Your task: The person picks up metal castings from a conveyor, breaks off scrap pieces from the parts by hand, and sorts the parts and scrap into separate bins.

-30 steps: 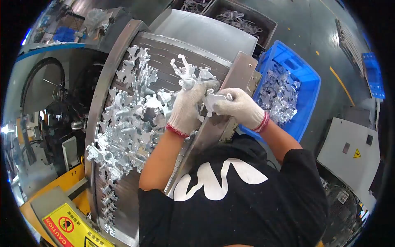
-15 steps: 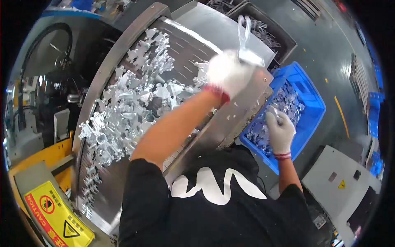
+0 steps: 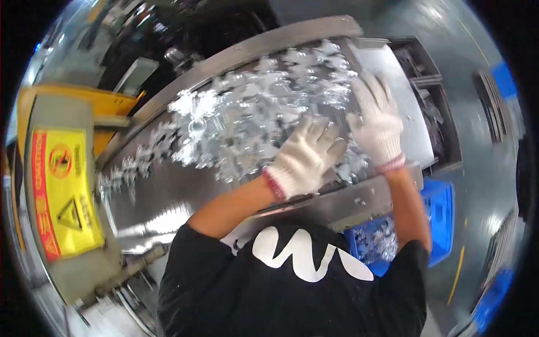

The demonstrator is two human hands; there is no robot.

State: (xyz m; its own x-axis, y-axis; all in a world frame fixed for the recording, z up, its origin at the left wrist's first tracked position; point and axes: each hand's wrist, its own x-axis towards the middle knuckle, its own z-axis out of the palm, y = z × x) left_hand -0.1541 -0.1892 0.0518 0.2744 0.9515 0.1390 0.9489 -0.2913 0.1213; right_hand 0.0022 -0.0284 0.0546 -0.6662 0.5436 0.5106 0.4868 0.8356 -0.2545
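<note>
Silvery, irregular metal castings lie heaped along the grey metal conveyor, reaching its far edge. From my remote seat I see the white-gloved left hand spread wide by the near edge, the white-gloved right hand spread at the right edge; contact I cannot tell.

Caution label, yellow with red strip, on a beige-grey machine panel, far left; prohibition circle and warning triangle legible, small print blurred. Yellow machine frame just behind it. Light grey upright box near that. Right side: grey-green floor, yellow floor line, slatted stack, blue object beside it, cut by lens edge.
</note>
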